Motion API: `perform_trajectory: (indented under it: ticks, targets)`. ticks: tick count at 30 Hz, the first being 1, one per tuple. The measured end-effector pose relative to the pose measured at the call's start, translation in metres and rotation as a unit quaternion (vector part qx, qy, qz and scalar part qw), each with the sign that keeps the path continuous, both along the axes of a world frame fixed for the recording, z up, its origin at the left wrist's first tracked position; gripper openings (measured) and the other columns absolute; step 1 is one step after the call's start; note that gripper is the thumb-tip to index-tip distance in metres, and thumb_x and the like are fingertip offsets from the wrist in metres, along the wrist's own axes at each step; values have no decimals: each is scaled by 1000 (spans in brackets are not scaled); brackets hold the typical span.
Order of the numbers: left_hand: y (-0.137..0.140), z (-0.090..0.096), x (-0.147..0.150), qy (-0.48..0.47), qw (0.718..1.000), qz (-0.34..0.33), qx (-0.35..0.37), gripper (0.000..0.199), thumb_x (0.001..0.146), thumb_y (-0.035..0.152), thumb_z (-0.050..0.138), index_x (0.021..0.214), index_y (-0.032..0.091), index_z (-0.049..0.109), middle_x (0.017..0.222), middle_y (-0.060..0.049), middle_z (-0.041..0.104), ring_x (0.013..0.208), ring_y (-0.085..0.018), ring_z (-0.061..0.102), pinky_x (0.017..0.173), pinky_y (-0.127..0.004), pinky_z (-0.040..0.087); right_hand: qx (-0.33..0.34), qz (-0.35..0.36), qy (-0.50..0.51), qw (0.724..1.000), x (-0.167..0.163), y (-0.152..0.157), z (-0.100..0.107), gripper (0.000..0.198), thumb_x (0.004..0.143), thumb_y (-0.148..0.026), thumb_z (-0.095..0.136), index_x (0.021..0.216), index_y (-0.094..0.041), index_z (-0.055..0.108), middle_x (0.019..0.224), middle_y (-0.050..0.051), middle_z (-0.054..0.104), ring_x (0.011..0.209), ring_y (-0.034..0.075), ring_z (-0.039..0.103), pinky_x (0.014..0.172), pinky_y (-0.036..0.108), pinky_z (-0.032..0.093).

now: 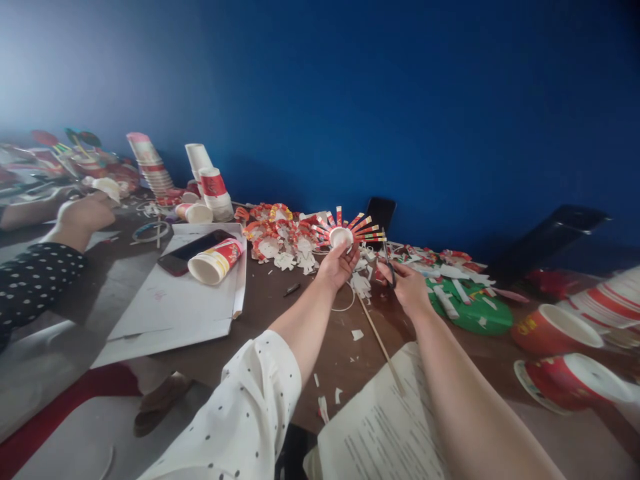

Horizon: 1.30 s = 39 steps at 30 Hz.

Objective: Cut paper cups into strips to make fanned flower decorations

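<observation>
My left hand (340, 265) holds up a paper cup (341, 237) by its round white base. The cup's red and yellow wall is cut into narrow strips that fan outward like rays. In my right hand (407, 285) is a pair of scissors (389, 267), its blades pointing up beside the strips at the cup's right side. Whether the blades touch a strip I cannot tell. Behind the hands, a dark phone (381, 215) leans against the blue wall. Under them lie white paper scraps (361, 285) and a thin wooden stick (377, 330).
Cut red cups (280, 233) are heaped at the back. A white board (173, 320) on the left bears a phone (200, 248) and a paper cup (215, 262). Stacked cups (150, 167) stand behind. A green disc (473, 310) lies right. Another person's hand (87, 213) works at far left.
</observation>
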State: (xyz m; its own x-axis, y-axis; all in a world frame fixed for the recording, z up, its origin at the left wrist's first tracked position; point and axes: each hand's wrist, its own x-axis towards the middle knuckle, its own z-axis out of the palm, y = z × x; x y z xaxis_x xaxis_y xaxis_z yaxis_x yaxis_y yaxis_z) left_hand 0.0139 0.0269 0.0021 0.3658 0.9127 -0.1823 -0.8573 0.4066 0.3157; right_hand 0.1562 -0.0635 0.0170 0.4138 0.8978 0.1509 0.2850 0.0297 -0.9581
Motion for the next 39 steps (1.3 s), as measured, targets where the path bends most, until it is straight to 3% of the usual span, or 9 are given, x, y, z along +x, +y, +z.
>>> perform_trajectory:
  ticks: [13, 33, 39]
  targets:
    - [1, -1, 0, 5, 1000, 0, 4, 4, 86, 16, 63, 85, 13, 66, 83, -6, 72, 77, -11, 70, 76, -21, 57, 22, 3, -2, 1000, 4, 3, -3, 53, 64, -55, 78, 100, -17, 78, 62, 0, 63, 57, 14, 53, 54, 27, 44]
    - [2, -1, -1, 18, 1000, 9, -7, 9, 84, 13, 64, 93, 14, 67, 89, -7, 73, 82, -12, 70, 80, -23, 56, 30, 4, -3, 1000, 8, 6, -6, 52, 66, -56, 76, 98, -15, 77, 63, 0, 62, 54, 13, 52, 54, 27, 42]
    - [2, 2, -3, 15, 1000, 4, -15, 5, 85, 14, 63, 89, 13, 66, 79, -5, 71, 75, -11, 70, 74, -21, 55, -30, 18, -20, 999, 6, -1, -3, 50, 66, -57, 77, 94, -16, 78, 62, 0, 63, 60, 16, 55, 55, 28, 43]
